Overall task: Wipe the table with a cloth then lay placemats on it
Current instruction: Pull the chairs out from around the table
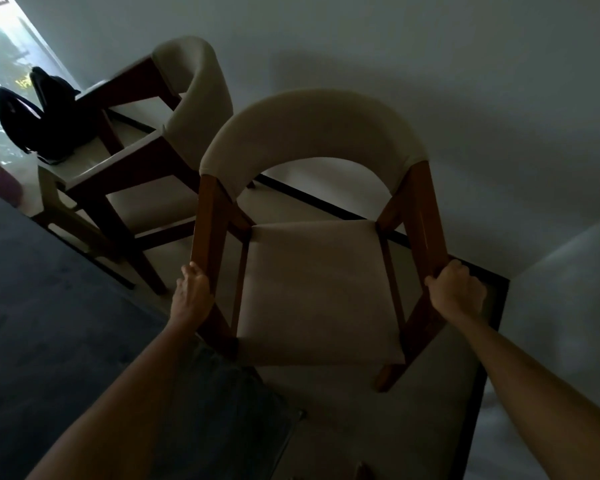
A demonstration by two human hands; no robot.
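Note:
A wooden chair with a cream padded seat and a curved cream backrest stands in front of me, facing me near a white wall. My left hand grips the front end of its left armrest. My right hand grips the front end of its right armrest. The dark blue-grey table top fills the lower left, with its edge running beside my left forearm. No cloth or placemat shows in this view.
A second chair of the same kind stands further back on the left. On its seat lies a black bag. The pale floor has a dark border line along the wall. A bright window is at the top left.

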